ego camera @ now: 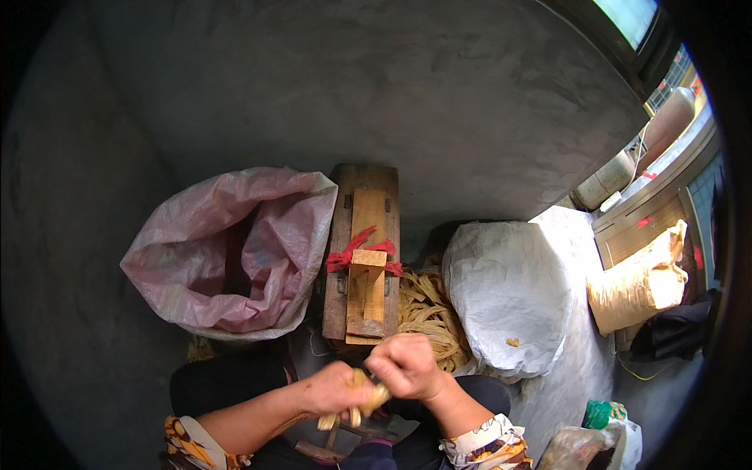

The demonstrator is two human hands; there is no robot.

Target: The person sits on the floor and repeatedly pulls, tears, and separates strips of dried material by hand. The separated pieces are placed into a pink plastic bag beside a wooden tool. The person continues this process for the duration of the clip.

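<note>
A small twisted bundle of pale tan strips (376, 400) is between my two hands, above my lap. My left hand (336, 389) is closed around it, and loose strip ends stick out below the fist. Right beside it, my right hand (409, 365) is curled into a fist at the bundle's upper right end; the fingers hide most of what they grip, and motion blurs it. Just beyond the hands is a wooden bench (364, 176) with a lighter wooden frame (365, 305) on top. Red cloth (343, 261) is tied across both.
A pinkish woven sack (194, 235) gapes at the bench's left. Long tan strips (432, 329) lie heaped at its right, beside a white sack (505, 294) with a small tan piece (513, 342) on it. Plastic bags (578, 446) sit lower right. A grey wall (352, 88) rises behind.
</note>
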